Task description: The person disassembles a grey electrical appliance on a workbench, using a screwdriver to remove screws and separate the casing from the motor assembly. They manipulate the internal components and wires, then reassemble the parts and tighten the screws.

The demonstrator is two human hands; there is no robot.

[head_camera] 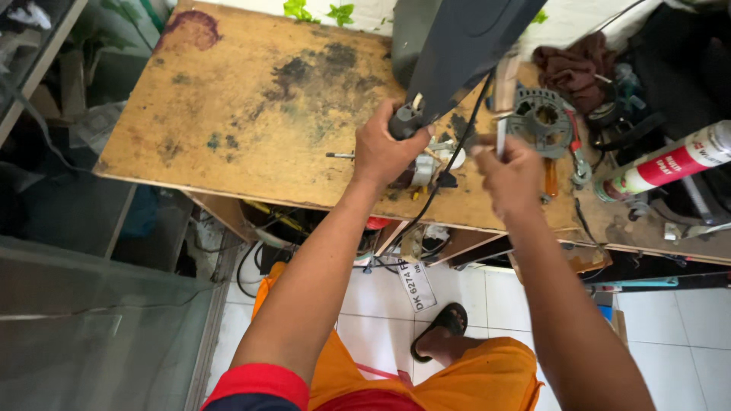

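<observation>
While we look down over our arms, the loudest package is a long tube with a red, white and green label [664,164], lying on its side well off to the right of our right fingers. A white rectangular tag [416,285] hangs under the bench, below both hands. Our left hand [384,148] is wrapped tight around the round dark hub [405,122] of a big grey plastic fan blade [457,46] that sticks up past our fingers. Our right hand [509,173] pinches a thin pale metal bit [501,137] between closed fingertips; can't tell exactly what it is. A black cable [457,148] runs between the hands. Just beyond the right fingers sits a round grey metal motor part [542,120], with a dark red rag [571,68] further up. The plywood bench [244,106] is stained and scuffed.
</observation>
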